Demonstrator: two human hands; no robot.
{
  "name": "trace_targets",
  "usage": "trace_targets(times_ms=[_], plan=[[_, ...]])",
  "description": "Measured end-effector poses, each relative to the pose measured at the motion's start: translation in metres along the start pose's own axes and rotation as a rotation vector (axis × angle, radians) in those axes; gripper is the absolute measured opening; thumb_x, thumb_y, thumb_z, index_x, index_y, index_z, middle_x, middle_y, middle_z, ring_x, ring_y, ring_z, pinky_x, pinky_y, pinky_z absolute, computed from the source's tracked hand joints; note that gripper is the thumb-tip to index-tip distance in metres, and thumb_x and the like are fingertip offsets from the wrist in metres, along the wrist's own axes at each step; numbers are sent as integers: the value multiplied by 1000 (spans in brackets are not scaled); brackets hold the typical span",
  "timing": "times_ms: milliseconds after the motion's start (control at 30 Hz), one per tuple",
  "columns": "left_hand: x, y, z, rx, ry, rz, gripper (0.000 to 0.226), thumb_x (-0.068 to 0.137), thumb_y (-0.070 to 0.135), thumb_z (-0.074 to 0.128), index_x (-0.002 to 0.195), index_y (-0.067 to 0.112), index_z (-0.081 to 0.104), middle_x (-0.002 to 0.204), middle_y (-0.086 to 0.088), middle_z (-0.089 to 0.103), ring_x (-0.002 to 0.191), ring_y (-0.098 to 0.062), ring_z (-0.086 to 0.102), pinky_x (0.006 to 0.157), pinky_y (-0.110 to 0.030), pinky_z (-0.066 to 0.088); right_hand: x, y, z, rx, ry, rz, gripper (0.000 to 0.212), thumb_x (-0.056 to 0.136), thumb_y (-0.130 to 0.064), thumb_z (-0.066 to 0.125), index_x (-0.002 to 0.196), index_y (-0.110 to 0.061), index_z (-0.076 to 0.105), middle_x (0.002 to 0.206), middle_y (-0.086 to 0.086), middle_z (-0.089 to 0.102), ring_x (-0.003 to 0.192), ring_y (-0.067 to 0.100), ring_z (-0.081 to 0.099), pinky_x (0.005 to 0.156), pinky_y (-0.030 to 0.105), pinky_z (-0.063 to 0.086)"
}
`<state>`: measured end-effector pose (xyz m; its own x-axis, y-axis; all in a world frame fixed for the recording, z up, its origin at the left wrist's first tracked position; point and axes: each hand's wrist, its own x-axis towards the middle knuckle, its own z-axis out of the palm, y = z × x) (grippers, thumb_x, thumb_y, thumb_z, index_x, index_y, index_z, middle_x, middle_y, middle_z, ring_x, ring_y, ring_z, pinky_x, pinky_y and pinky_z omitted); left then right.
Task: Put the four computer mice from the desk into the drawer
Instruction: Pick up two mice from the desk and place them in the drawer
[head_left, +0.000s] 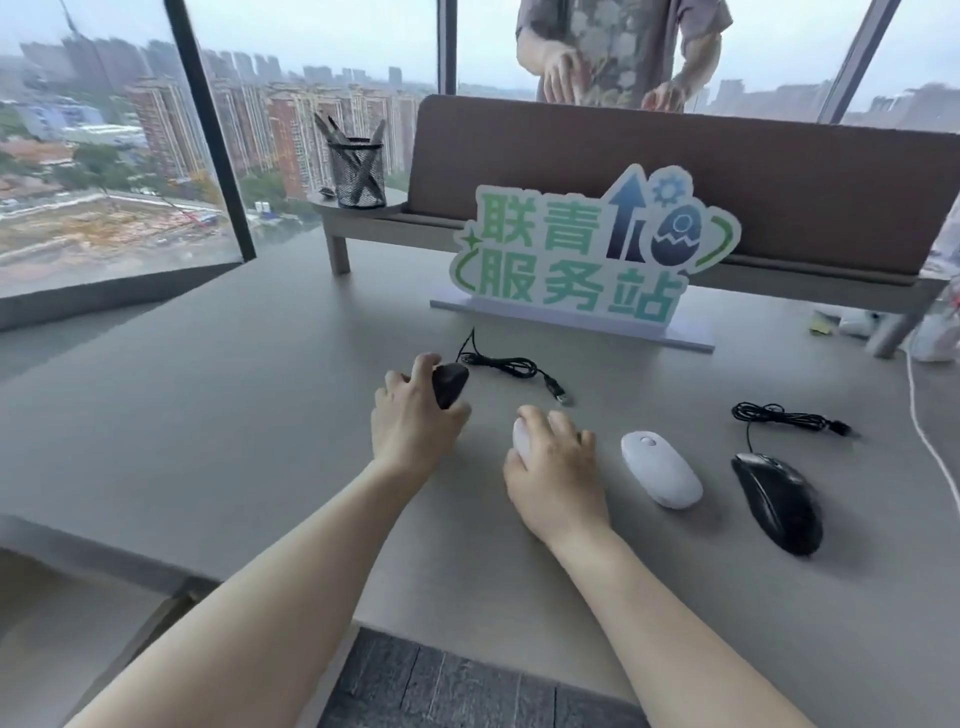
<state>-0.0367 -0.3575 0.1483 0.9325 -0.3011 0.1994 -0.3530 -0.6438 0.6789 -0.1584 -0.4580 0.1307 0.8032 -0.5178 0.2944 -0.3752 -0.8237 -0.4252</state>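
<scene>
Four mice lie on the grey desk (208, 441). My left hand (415, 415) is shut on a black wired mouse (450, 383), tilted up off the desk; its coiled cable (511, 370) trails to the right. My right hand (558, 467) covers and grips a white mouse (521, 439), which mostly hides under the fingers. A second white mouse (661, 468) rests to the right, apart from my hand. Farther right lies another black wired mouse (777, 501) with its bundled cable (789, 418) behind it. No drawer is in view.
A green and white sign (587, 254) stands behind the mice. A mesh pen holder (357, 174) sits on a low shelf (363, 208) at the back left. A brown divider panel (779, 176) crosses the back, with another person (623, 52) behind it. The desk's front edge (156, 564) is near.
</scene>
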Motion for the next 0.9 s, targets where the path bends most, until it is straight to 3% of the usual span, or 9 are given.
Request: trace_targets(times_ms=[167, 300, 467, 567, 767, 900], plan=[[-36, -22, -89, -245, 255, 85, 55, 75, 23, 62, 128, 30, 50, 106, -1, 42, 106, -31, 54, 94, -40, 47, -20, -65, -13, 320, 90, -77, 49, 87, -25, 53, 136, -20, 46, 137, 1, 51, 118, 30, 43, 94, 32, 33], [-66, -37, -173, -256, 449, 140, 55, 72, 27, 60, 125, 32, 50, 108, -1, 44, 107, -29, 52, 93, -41, 47, -48, -131, -23, 509, 112, -197, 51, 87, -22, 59, 135, -27, 44, 132, -5, 54, 113, 16, 42, 90, 25, 33], [-107, -75, -254, -237, 625, 80, 53, 75, 24, 62, 126, 32, 49, 115, 0, 47, 99, -19, 52, 69, -16, 39, -80, -212, -16, 692, 1, -321, 54, 86, -19, 62, 137, -26, 47, 131, -10, 54, 118, 7, 46, 94, 18, 31], [-139, -114, -281, -239, 682, 6, 50, 78, 21, 62, 125, 32, 50, 116, -1, 46, 96, -17, 52, 67, -14, 37, -102, -257, 5, 732, -94, -388, 55, 88, -22, 63, 140, -23, 45, 135, -12, 53, 123, 4, 44, 95, 9, 25], [-177, -215, -292, -190, 712, -231, 49, 78, 22, 64, 124, 31, 49, 114, -7, 48, 102, -22, 51, 83, -31, 43, -143, -313, 81, 705, -400, -410, 57, 87, -27, 59, 142, -21, 44, 140, -5, 52, 131, 13, 42, 108, 29, 34], [-194, -280, -272, -139, 658, -385, 51, 78, 23, 64, 126, 26, 49, 114, -8, 50, 105, -21, 45, 90, -36, 41, -156, -331, 136, 558, -581, -370, 59, 85, -22, 57, 142, -18, 42, 140, 2, 52, 129, 21, 41, 103, 34, 37]])
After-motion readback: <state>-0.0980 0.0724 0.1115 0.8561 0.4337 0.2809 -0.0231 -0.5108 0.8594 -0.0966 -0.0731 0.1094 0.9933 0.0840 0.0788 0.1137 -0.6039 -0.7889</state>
